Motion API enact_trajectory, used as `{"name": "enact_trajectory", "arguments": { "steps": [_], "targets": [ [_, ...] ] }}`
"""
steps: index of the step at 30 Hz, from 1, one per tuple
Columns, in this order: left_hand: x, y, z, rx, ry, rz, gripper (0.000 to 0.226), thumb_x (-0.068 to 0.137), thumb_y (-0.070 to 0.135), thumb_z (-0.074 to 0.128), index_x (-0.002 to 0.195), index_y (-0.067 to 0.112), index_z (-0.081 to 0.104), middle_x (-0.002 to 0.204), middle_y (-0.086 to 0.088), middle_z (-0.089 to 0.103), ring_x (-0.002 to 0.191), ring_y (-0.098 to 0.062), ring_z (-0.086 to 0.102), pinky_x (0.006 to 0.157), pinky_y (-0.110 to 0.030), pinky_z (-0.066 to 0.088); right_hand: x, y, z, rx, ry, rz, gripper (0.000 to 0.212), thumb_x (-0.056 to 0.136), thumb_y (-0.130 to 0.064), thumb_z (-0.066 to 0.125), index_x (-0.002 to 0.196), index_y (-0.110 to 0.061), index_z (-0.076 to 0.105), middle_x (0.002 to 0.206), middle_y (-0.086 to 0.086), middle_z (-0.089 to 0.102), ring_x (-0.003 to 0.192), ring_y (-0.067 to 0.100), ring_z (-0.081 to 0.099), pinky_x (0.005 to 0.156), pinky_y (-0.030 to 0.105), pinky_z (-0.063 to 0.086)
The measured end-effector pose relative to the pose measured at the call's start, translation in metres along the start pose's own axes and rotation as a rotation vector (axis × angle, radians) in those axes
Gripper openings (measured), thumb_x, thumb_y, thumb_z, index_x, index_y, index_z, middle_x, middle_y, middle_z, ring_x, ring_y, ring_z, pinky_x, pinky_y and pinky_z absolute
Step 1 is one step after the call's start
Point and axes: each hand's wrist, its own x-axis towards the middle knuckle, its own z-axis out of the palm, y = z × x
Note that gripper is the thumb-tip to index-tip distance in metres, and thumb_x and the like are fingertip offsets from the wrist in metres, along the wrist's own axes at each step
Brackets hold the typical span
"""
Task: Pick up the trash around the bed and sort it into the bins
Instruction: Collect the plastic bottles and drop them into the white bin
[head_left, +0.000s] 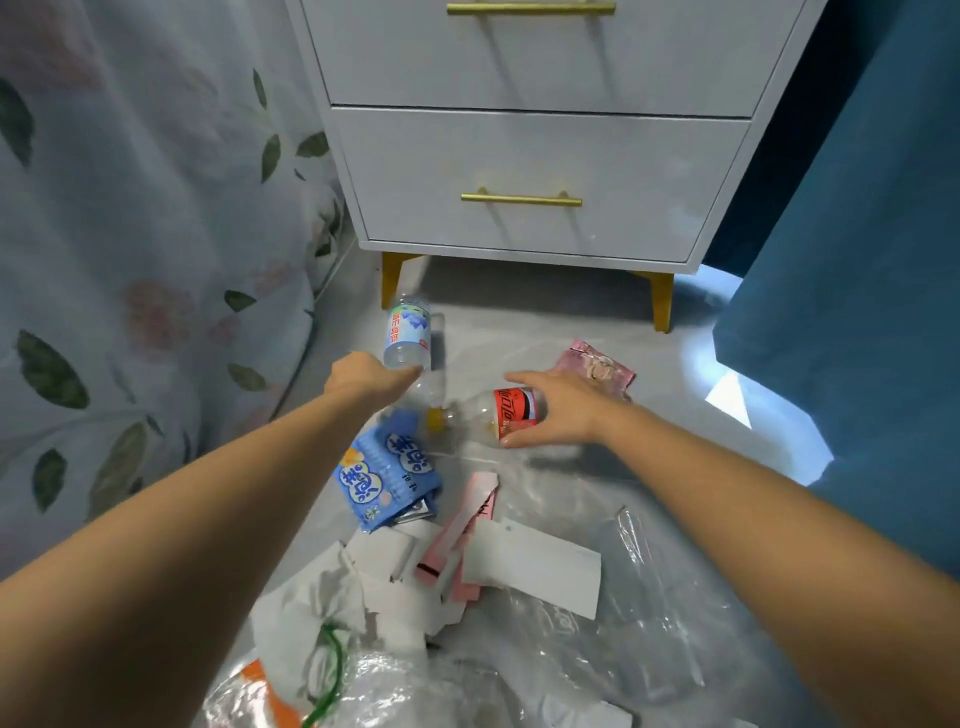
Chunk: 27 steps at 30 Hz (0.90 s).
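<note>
Fingers (514, 382) of the right hand (563, 410) are curling over the base end of a red-labelled soda bottle (498, 415) that is lying on its side on the pale floor (530, 322), thumb underneath and the rest on top, so the hand is gripping it; the yellow cap (435, 420) is pointing left. The left hand (363, 379) is reaching forward with its back to the camera, and its fingers are hidden beyond the knuckles, though they are closing on the lower end of a clear water bottle (408, 332) with a blue-and-white label, which is standing tilted just above the hand. Both forearms are stretching in from the bottom corners, bare and nearly straight. Nearest the camera, crumpled clear plastic film (597, 649) is lying under white paper scraps (535, 566), a pink paper strip (467, 525) and something orange and green cut off by the lower edge. Just past these, a blue snack wrapper (384, 473) is lying beside the left wrist. Behind the right hand, a pink packet (597, 364) is partly covered by the fingers. Farther back, a white nightstand (530, 156) with brass handles and gold legs is standing between a floral bed cover (145, 208) on the left and a blue curtain (857, 260) on the right.
</note>
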Motion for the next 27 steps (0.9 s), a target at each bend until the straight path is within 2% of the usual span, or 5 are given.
{"name": "enact_trajectory", "arguments": {
  "steps": [5, 12, 19, 22, 27],
  "targets": [
    [0.008, 0.014, 0.022, -0.089, 0.03, -0.064, 0.068, 0.069, 0.061, 0.071, 0.111, 0.009, 0.056, 0.095, -0.008, 0.057, 0.079, -0.026, 0.059, 0.067, -0.03, 0.048, -0.008, 0.004, 0.032, -0.23, 0.107, -0.084, 0.083, 0.058, -0.075, 0.066, 0.131, -0.043, 0.043, 0.123, -0.007, 0.059, 0.114, 0.02, 0.052, 0.101, 0.041, 0.031],
    [0.018, 0.008, 0.021, -0.214, -0.075, -0.088, 0.064, 0.072, 0.042, 0.078, 0.118, 0.003, 0.058, 0.099, -0.012, 0.059, 0.081, -0.028, 0.062, 0.076, -0.037, 0.059, -0.002, 0.002, 0.031, -0.313, 0.09, -0.073, 0.079, 0.062, -0.071, 0.067, 0.13, -0.04, 0.042, 0.127, -0.007, 0.057, 0.115, 0.021, 0.051, 0.102, 0.041, 0.029],
    [-0.001, -0.022, -0.013, -0.308, -0.1, -0.105, 0.055, 0.071, 0.038, 0.079, 0.108, 0.001, 0.061, 0.097, -0.014, 0.061, 0.077, -0.027, 0.063, 0.052, -0.029, 0.052, -0.006, -0.008, 0.022, -0.329, 0.04, -0.034, 0.081, 0.059, -0.075, 0.065, 0.129, -0.04, 0.043, 0.124, -0.008, 0.06, 0.113, 0.02, 0.055, 0.096, 0.037, 0.038],
    [-0.015, -0.039, -0.031, -0.3, -0.105, -0.092, 0.052, 0.071, 0.039, 0.079, 0.102, 0.001, 0.061, 0.095, -0.014, 0.062, 0.075, -0.027, 0.062, 0.051, -0.029, 0.052, -0.015, -0.007, 0.023, -0.243, 0.017, 0.035, 0.076, 0.056, -0.079, 0.064, 0.12, -0.041, 0.049, 0.117, -0.008, 0.064, 0.103, 0.018, 0.059, 0.087, 0.035, 0.049],
    [-0.047, -0.067, -0.058, -0.248, -0.114, -0.066, 0.058, 0.071, 0.045, 0.077, 0.1, -0.004, 0.067, 0.087, -0.012, 0.062, 0.069, -0.024, 0.059, 0.047, -0.027, 0.047, -0.032, -0.029, 0.031, 0.112, 0.169, 0.069, 0.068, 0.05, -0.081, 0.063, 0.1, -0.035, 0.059, 0.096, -0.009, 0.068, 0.087, 0.016, 0.064, 0.081, 0.037, 0.054]
  ]
}}
